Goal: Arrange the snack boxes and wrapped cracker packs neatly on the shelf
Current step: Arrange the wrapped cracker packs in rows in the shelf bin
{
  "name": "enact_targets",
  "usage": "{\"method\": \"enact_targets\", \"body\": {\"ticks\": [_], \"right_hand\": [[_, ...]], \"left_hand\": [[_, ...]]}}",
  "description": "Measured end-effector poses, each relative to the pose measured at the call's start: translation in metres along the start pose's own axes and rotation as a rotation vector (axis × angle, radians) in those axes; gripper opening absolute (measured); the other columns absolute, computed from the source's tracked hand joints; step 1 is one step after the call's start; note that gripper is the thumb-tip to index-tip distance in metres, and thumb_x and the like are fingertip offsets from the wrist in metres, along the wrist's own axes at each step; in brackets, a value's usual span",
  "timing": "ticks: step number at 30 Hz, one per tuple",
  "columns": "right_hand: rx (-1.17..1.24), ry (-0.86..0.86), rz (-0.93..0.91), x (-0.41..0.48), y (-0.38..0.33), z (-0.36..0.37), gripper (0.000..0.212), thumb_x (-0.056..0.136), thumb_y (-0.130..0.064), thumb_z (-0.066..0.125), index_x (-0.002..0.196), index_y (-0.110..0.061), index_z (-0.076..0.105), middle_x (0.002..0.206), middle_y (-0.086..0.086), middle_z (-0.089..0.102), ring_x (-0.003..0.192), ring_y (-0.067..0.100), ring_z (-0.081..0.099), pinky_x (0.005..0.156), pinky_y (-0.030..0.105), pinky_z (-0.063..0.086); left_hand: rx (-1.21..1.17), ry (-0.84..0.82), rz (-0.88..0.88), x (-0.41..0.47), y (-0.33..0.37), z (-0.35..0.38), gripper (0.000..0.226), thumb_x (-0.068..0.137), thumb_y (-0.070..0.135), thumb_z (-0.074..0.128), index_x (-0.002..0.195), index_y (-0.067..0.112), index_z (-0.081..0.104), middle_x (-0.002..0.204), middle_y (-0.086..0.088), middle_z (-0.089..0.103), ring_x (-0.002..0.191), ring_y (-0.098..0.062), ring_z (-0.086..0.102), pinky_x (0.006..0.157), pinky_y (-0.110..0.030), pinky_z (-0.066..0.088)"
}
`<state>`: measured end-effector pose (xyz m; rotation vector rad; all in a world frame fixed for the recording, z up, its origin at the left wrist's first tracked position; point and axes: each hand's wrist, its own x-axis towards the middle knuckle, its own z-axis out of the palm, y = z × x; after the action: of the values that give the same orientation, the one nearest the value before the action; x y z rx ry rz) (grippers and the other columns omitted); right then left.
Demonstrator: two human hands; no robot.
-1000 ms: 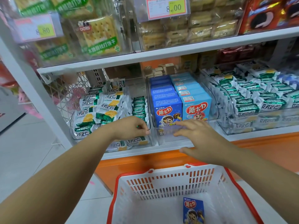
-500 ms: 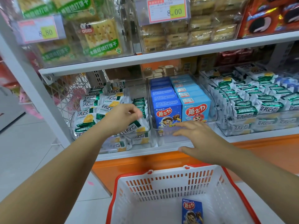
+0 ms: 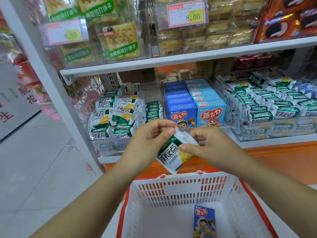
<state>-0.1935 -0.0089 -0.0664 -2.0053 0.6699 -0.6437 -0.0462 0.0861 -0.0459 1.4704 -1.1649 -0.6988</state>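
1. Fingertips (image 3: 169, 130) of our left hand (image 3: 149, 137) pinch the top seal of one wrapped cracker pack (image 3: 172, 152); our right hand (image 3: 211, 145) pinches its side, thumb on the front
2. We hold it in front of the shelf (image 3: 274, 142), above the basket (image 3: 171, 191), probably to square it for the left bin (image 3: 109, 143)
3. One snack box (image 3: 204, 220) lies in the basket

Lower shelf (image 3: 274, 141) across mid-frame is carrying clear bins (image 3: 111, 146) side by side. Wrapped cracker packs (image 3: 118, 115) are piling loosely centre-left. Dark-blue snack boxes (image 3: 180, 107) and light-blue snack boxes (image 3: 208, 104) are standing in two touching rows at centre. Green-white packs (image 3: 274, 107) are stacking at right. Upper shelf (image 3: 188, 60) is holding binned crackers (image 3: 120, 42) at upper left.
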Motion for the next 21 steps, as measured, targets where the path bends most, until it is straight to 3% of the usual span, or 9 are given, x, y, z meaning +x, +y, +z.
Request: {"method": "enact_targets", "body": {"ticks": [2,4,7,9,12,14,17,21], "right_hand": [[0.103,0.025,0.042,-0.004,0.003,-0.006,0.006,0.080,-0.013,0.072,0.083,-0.008,0.069,0.081,-0.001,0.075,0.076,0.012,0.070,0.070,0.028,0.057],[0.199,0.054,0.080,-0.008,0.002,-0.011,0.003,0.081,-0.012,0.070,0.080,-0.012,0.067,0.077,-0.007,0.074,0.072,0.006,0.069,0.065,0.019,0.054],[0.234,0.069,0.099,-0.014,0.003,-0.010,0.005,0.081,-0.013,0.070,0.079,-0.013,0.066,0.079,-0.008,0.074,0.073,0.005,0.070,0.072,0.024,0.057],[0.246,0.056,0.093,-0.019,0.001,-0.008,0.004,0.079,-0.018,0.071,0.081,-0.016,0.067,0.084,-0.008,0.075,0.080,0.007,0.070,0.078,0.025,0.056],[0.268,0.115,0.079,-0.021,-0.001,-0.011,0.017,0.070,-0.034,0.071,0.082,-0.023,0.069,0.089,-0.005,0.074,0.087,0.007,0.069,0.082,0.022,0.053],[0.249,0.174,0.049,-0.020,-0.002,-0.013,0.005,0.075,-0.028,0.073,0.075,-0.024,0.070,0.083,-0.004,0.073,0.080,0.009,0.068,0.077,0.022,0.053],[0.209,0.201,0.022,-0.017,-0.001,-0.010,0.011,0.078,-0.015,0.072,0.070,-0.022,0.070,0.079,-0.001,0.072,0.076,0.014,0.066,0.075,0.024,0.053],[0.182,0.151,-0.035,-0.018,-0.004,0.000,0.014,0.083,-0.013,0.066,0.073,-0.022,0.065,0.072,-0.009,0.067,0.069,0.002,0.060,0.067,0.013,0.047]], "left_hand": [[-0.005,0.019,-0.036,-0.007,-0.004,-0.002,0.019,0.086,0.017,0.064,0.103,0.025,0.064,0.098,0.005,0.068,0.087,0.001,0.064,0.072,-0.011,0.049],[-0.007,0.010,-0.097,-0.014,-0.011,-0.003,0.028,0.078,0.031,0.067,0.105,0.029,0.064,0.105,0.005,0.070,0.097,-0.004,0.065,0.079,-0.017,0.052],[-0.113,0.008,-0.166,-0.021,-0.021,0.001,0.035,0.067,0.038,0.067,0.100,0.025,0.069,0.098,-0.002,0.074,0.097,-0.022,0.069,0.091,-0.043,0.053],[-0.145,0.034,-0.168,-0.021,-0.026,0.005,0.034,0.068,0.034,0.067,0.098,0.018,0.070,0.094,-0.005,0.075,0.093,-0.025,0.070,0.091,-0.049,0.052],[-0.130,0.048,-0.157,-0.019,-0.033,0.005,0.030,0.071,0.030,0.066,0.098,0.016,0.069,0.093,-0.003,0.075,0.091,-0.022,0.071,0.090,-0.046,0.053],[-0.135,0.058,-0.153,-0.018,-0.038,0.002,0.032,0.068,0.031,0.067,0.097,0.017,0.069,0.093,-0.003,0.075,0.092,-0.022,0.070,0.092,-0.046,0.052],[-0.148,0.074,-0.158,-0.017,-0.045,-0.001,0.034,0.065,0.032,0.068,0.096,0.017,0.068,0.094,-0.003,0.075,0.092,-0.022,0.070,0.094,-0.045,0.051],[-0.192,0.097,-0.164,-0.015,-0.052,-0.005,0.031,0.067,0.027,0.068,0.095,0.015,0.068,0.094,-0.005,0.075,0.092,-0.025,0.070,0.092,-0.044,0.052]]}}
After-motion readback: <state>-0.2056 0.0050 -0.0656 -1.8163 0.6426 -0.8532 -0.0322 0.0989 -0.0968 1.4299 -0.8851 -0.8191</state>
